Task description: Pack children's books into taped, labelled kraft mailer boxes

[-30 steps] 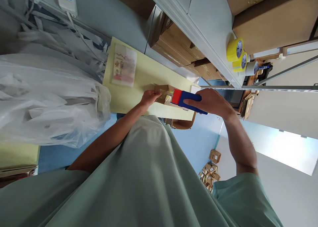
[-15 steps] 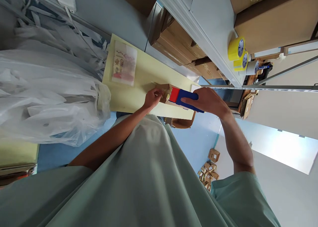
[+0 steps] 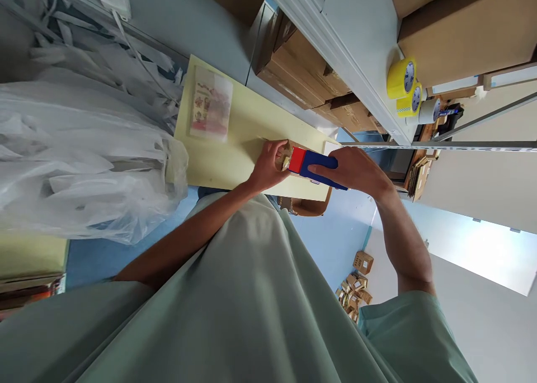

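L arm (image 3: 197, 232) fwd, L fingers (image 3: 277, 144) curled; R elbow (image 3: 417, 268) bent, R fingers (image 3: 322, 170) gripping.

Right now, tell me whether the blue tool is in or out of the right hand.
In: the right hand holds the blue tool, thumb across its side, red end toward the box.

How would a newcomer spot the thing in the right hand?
Find the pale yellow table mid-picture. Toward its right end, the right hand grips a blue tool at a small cardboard box. The tool's red end, pointing at the left hand, sets it apart from the plain brown box.
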Demonstrator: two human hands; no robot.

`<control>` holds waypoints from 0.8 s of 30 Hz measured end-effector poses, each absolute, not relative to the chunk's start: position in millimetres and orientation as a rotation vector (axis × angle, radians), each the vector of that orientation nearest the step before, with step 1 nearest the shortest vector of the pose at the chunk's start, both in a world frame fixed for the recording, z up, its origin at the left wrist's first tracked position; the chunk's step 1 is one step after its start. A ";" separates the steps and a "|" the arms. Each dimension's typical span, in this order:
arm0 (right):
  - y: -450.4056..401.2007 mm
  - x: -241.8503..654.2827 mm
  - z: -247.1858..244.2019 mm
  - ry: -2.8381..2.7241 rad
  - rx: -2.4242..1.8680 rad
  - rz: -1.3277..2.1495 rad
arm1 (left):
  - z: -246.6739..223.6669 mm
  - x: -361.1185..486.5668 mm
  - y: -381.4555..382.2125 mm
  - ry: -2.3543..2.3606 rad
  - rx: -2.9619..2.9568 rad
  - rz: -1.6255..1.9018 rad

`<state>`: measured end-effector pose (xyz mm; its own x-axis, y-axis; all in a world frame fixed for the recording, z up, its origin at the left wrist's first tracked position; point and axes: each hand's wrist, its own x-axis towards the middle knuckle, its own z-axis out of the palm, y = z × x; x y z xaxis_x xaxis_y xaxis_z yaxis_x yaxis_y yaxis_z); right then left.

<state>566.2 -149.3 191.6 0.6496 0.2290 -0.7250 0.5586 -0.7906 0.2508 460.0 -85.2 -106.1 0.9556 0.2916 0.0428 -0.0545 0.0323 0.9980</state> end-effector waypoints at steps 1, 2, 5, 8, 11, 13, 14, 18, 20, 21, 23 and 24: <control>-149.7 565.5 191.3 0.614 2.403 -0.975 | -104.5 462.3 -85.1 0.152 1.570 0.272; -150.2 564.9 191.1 0.610 2.395 -0.978 | -104.4 465.0 -84.8 0.117 1.617 0.263; -152.0 563.6 191.3 0.599 2.375 -0.971 | -109.1 473.3 -83.5 0.049 1.722 0.215; -152.9 562.3 192.6 0.589 2.352 -0.962 | -113.8 478.1 -81.8 0.065 1.775 0.168; -153.3 561.4 193.9 0.561 2.321 -0.969 | -113.5 478.2 -79.5 0.094 1.811 0.124; -155.8 562.1 194.0 0.547 2.311 -0.969 | -111.0 476.9 -78.1 0.098 1.832 0.097; -158.4 563.1 193.7 0.542 2.312 -0.969 | -109.4 476.1 -77.4 0.100 1.840 0.085; -179.8 572.5 188.5 0.534 2.335 -1.001 | -104.7 474.2 -74.1 0.132 1.866 0.030; -196.5 580.1 182.1 0.526 2.351 -1.040 | -104.4 474.5 -70.6 0.143 1.876 -0.007; -205.8 584.6 177.6 0.522 2.358 -1.066 | -104.7 475.2 -68.2 0.142 1.881 -0.025; -225.6 594.6 165.5 0.519 2.382 -1.129 | -106.4 477.3 -62.1 0.129 1.888 -0.057; -235.5 600.0 157.8 0.523 2.398 -1.164 | -107.4 478.7 -58.7 0.120 1.888 -0.074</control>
